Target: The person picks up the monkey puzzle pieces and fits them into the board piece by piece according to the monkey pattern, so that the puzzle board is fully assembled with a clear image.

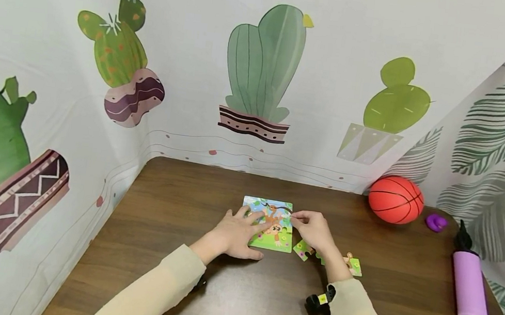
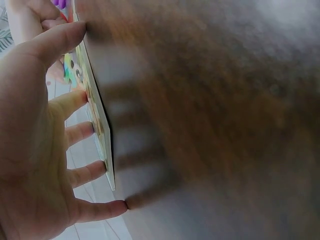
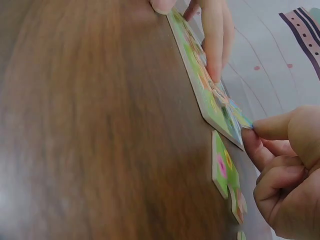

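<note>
A square jigsaw puzzle (image 1: 281, 243) with a cartoon picture on blue and green lies flat on the table. My left hand (image 1: 237, 232) rests over its left side with the fingers spread. In the left wrist view several fingertips touch the puzzle, and the little finger reaches past its edge onto the wood. At the puzzle's right edge my right hand (image 1: 314, 231) pinches a puzzle piece (image 3: 242, 117) between thumb and forefinger; the piece is tilted over the board. Loose green puzzle pieces (image 1: 302, 250) lie just right of the board, partly hidden by the right forearm.
On the brown table (image 1: 173, 195) a red basketball (image 1: 396, 200) sits at the back right. Beside it are a small purple duck-like toy (image 1: 436, 222) and a purple pump (image 1: 470, 287) with a black nozzle. A cactus-printed cloth (image 1: 326, 83) hangs behind.
</note>
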Demonstrator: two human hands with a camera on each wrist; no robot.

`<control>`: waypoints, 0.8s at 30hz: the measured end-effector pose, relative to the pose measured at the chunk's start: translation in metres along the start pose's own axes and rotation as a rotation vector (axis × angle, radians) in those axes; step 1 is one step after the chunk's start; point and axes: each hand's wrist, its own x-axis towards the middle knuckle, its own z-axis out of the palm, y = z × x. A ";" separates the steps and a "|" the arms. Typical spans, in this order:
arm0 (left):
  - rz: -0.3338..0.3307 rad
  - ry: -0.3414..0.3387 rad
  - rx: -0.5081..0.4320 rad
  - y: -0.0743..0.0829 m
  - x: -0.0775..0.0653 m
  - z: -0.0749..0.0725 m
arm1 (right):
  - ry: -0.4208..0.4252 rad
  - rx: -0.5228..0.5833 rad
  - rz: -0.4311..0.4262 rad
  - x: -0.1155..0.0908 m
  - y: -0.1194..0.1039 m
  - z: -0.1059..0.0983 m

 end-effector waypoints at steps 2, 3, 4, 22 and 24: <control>-0.002 -0.004 0.000 0.000 -0.001 -0.001 | 0.009 -0.029 -0.005 0.001 -0.002 0.003; -0.002 -0.005 -0.001 0.000 -0.001 -0.001 | 0.010 -0.034 -0.006 0.002 -0.003 0.004; -0.002 -0.005 -0.002 0.001 -0.001 -0.001 | 0.009 -0.037 -0.007 0.002 -0.003 0.004; 0.000 -0.006 -0.006 0.000 -0.001 -0.001 | -0.022 -0.079 0.011 0.007 -0.008 0.007; -0.002 -0.007 -0.001 0.000 -0.001 0.000 | -0.023 -0.087 0.023 0.007 -0.009 0.007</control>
